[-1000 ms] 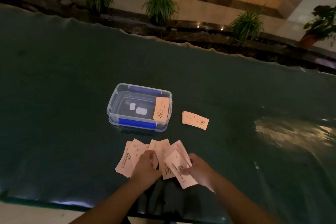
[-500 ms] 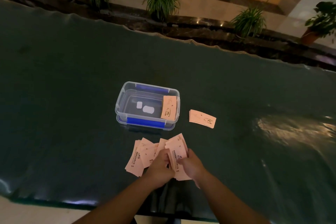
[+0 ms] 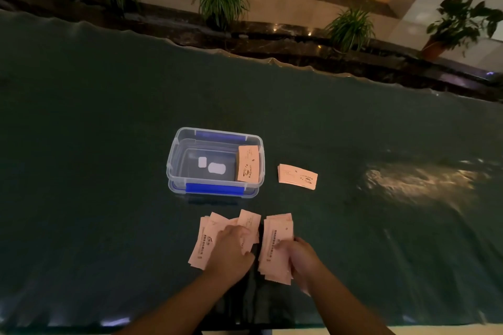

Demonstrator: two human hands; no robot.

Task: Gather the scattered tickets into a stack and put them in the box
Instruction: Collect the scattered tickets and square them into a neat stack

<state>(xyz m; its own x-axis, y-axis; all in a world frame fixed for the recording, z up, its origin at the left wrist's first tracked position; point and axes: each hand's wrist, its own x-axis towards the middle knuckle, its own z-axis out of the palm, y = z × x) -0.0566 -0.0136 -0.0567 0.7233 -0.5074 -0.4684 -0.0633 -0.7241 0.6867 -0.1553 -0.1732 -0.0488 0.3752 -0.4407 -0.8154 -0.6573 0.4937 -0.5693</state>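
Observation:
Pink paper tickets lie on a dark green table. My right hand [image 3: 298,258] grips a small stack of tickets [image 3: 276,236] by its right edge, held just above the table. My left hand [image 3: 231,251] presses flat on a fanned spread of loose tickets [image 3: 206,236] to the left of that stack. A clear plastic box [image 3: 174,160] with blue latches stands open beyond them, with a ticket bundle [image 3: 248,163] leaning against its right inner wall. Another neat ticket bundle [image 3: 297,176] lies on the table to the right of the box.
The green table cover [image 3: 109,130] stretches wide on all sides, and its near edge runs just under my forearms. A glare patch [image 3: 419,179] shines at the right. Potted plants [image 3: 220,0] line a dark ledge beyond the far edge.
My hands have drawn apart: the right one pulled a stack of tickets away to the right, and the left one now rests flat on the remaining fanned tickets.

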